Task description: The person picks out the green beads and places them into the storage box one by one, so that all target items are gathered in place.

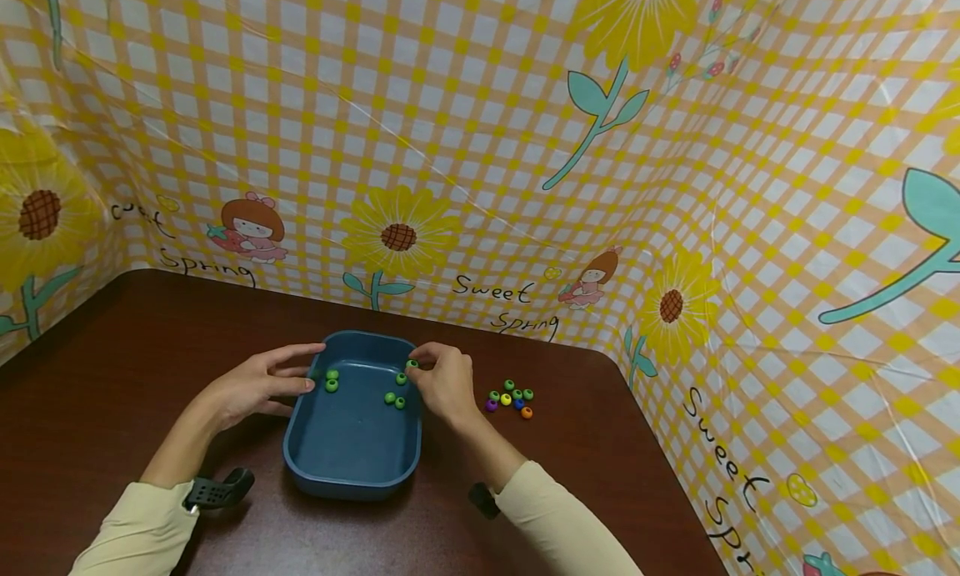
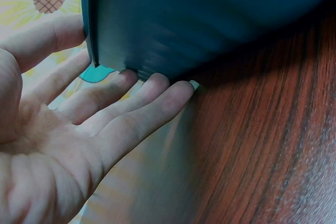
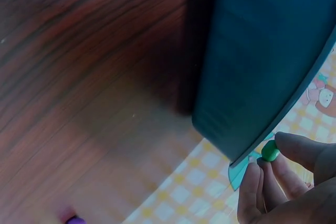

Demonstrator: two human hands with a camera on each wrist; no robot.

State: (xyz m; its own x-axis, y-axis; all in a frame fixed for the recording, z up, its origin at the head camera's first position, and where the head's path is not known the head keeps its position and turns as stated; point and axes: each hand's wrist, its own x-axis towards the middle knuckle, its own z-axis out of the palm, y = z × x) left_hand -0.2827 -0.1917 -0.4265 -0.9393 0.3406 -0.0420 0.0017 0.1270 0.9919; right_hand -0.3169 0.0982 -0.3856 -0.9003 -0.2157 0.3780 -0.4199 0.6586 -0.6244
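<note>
In the head view, a blue tray (image 1: 352, 483) stands on a dark brown bench (image 1: 600, 468). Five green beads (image 1: 332, 386) lie inside it: two touching near the left wall, three towards the right. A sixth green bead (image 1: 412, 365) is pinched between thumb and fingers of the right hand (image 1: 448, 384), at the tray's far right rim. The left hand (image 1: 255, 386) rests spread against the left side. Right of the tray lie eight loose beads: four green (image 1: 509, 384), one yellow (image 1: 506, 399), one purple (image 1: 491, 405), one blue (image 1: 519, 403) and one orange (image 1: 527, 413). The checked cloth (image 1: 480, 184) behind reads "Sweet Spring" in full once at the back; two more printings, left and right, are partly lost.

In the left wrist view, the left hand's fingers are spread, tips against the outer wall of the tray.

In the right wrist view, the right hand pinches one green bead just beside the tray's rim; one purple bead shows at the bottom edge.
</note>
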